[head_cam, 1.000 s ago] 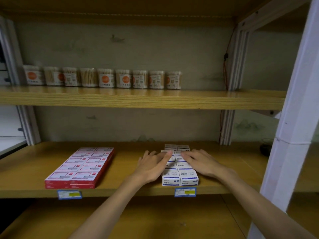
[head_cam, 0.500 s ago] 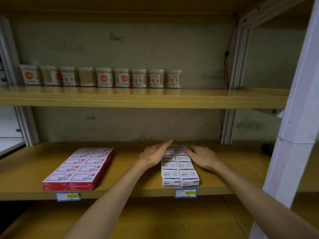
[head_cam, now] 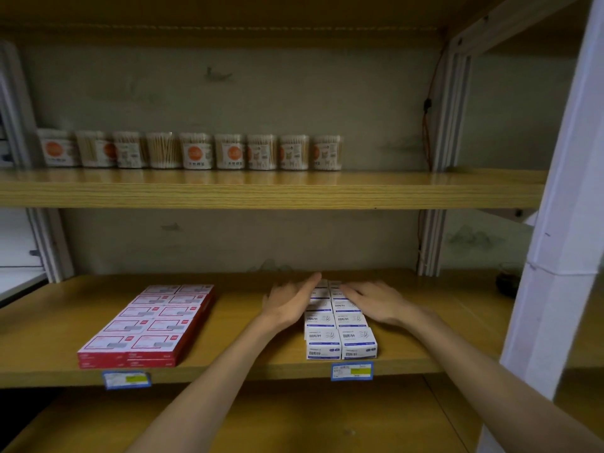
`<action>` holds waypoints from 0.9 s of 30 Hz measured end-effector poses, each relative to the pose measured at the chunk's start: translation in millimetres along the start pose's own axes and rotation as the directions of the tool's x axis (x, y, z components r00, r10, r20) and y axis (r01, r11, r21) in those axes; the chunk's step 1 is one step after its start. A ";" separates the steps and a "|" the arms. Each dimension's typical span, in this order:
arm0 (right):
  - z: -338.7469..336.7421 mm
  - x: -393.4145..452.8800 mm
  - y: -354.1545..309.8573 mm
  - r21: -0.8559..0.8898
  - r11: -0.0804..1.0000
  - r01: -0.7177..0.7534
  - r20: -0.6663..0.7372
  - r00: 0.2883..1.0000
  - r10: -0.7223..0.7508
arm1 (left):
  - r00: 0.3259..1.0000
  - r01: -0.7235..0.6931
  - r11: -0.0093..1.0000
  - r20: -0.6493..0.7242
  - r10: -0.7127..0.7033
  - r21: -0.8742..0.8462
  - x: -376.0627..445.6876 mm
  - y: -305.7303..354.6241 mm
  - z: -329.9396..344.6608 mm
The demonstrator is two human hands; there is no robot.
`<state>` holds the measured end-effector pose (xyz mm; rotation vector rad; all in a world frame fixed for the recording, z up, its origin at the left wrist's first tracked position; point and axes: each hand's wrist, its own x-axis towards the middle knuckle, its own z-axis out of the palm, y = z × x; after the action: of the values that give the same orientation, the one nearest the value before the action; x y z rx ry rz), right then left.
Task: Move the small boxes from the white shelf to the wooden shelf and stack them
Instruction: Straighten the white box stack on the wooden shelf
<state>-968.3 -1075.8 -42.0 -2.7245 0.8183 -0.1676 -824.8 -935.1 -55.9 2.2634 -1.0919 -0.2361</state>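
Note:
Several small white-and-blue boxes (head_cam: 340, 335) stand in two tight columns on the middle wooden shelf (head_cam: 248, 364), running from its front edge toward the back. My left hand (head_cam: 289, 300) lies flat against the left side of the rear boxes, fingers stretched toward the wall. My right hand (head_cam: 372, 300) rests flat on the right side of the rear boxes, fingers spread. Neither hand grips a box. The rearmost boxes are partly hidden by my fingers.
A flat block of red boxes (head_cam: 150, 325) lies at the left of the same shelf. Several cotton-swab jars (head_cam: 196, 152) line the upper wooden shelf. A white post (head_cam: 562, 256) stands at the right, blue price tags (head_cam: 351, 371) hang on the shelf edge, and a white shelf (head_cam: 16, 282) shows at far left.
Both hands have slid from the front boxes toward the back of the two columns. The left hand has turned onto the left flank of the boxes. The boxes stay put.

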 end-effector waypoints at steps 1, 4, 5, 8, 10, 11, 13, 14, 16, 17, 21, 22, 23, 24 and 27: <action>0.1 -1.4 0.5 0.011 1.000 0.010 0.007 1.000 -0.010 | 1.000 -0.009 1.000 0.002 0.009 0.012 0.3 -1.7 1.7; 3.5 -0.1 5.0 0.114 0.993 0.014 0.009 1.000 -0.015 | 0.999 -0.026 0.998 0.022 0.028 -0.058 -2.2 -1.3 0.9; 4.6 0.2 5.5 0.182 0.983 -0.003 -0.020 1.000 0.007 | 0.999 -0.028 0.989 0.023 0.032 -0.145 -4.9 1.0 0.2; 9.1 -7.6 -2.1 0.573 0.819 -0.043 -0.120 0.983 0.136 | 0.999 0.035 0.859 -0.002 -0.042 -0.511 -10.9 12.1 -0.9; 14.8 -14.3 -10.4 0.807 0.590 -0.031 -0.098 0.978 0.185 | 0.998 0.040 0.720 0.001 -0.055 -0.693 -11.5 21.0 2.1; 16.8 -17.5 -14.1 0.852 0.522 -0.031 -0.085 0.977 0.196 | 0.999 0.041 0.666 0.007 -0.054 -0.745 -11.6 24.5 3.1; 20.6 -18.4 -20.0 0.861 0.508 -0.029 -0.082 0.977 0.195 | 0.998 0.051 0.616 0.023 -0.052 -0.786 -9.4 27.6 7.0; 21.9 -16.7 -22.0 0.845 0.533 -0.047 -0.066 0.979 0.191 | 0.999 0.051 0.615 0.033 -0.041 -0.787 -9.7 28.7 8.9; 27.5 -8.4 -23.4 0.796 0.599 -0.086 -0.030 0.983 0.182 | 0.997 0.074 0.621 0.060 -0.043 -0.780 -8.2 26.4 14.5; 29.8 -6.9 -26.3 0.774 0.625 -0.102 -0.020 0.983 0.184 | 0.995 0.099 0.624 0.089 -0.047 -0.775 -2.6 21.3 19.3; 42.2 2.7 -23.2 0.739 0.663 -0.122 -0.025 0.978 0.209 | 0.991 0.131 0.676 0.121 -0.061 -0.725 -8.3 19.5 18.3; 43.9 4.9 -21.5 0.735 0.666 -0.125 -0.022 0.978 0.209 | 0.992 0.124 0.684 0.117 -0.057 -0.719 -13.2 22.8 16.0; 41.5 2.4 -23.5 0.729 0.671 -0.132 -0.012 0.978 0.206 | 0.991 0.124 0.694 0.118 -0.057 -0.710 -13.5 22.7 16.7; 37.0 -3.5 -28.5 0.732 0.668 -0.135 -0.008 0.978 0.207 | 0.992 0.120 0.702 0.120 -0.050 -0.702 -15.4 22.3 16.2; 24.1 -21.3 -32.2 0.751 0.648 -0.128 0.000 0.981 0.194 | 0.989 0.116 0.743 0.144 -0.026 -0.659 -25.6 19.2 8.4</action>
<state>-964.6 -1032.5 -55.5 -1.8524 0.7775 -0.4667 -857.1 -928.6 -53.8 1.6455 -0.7988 -0.6960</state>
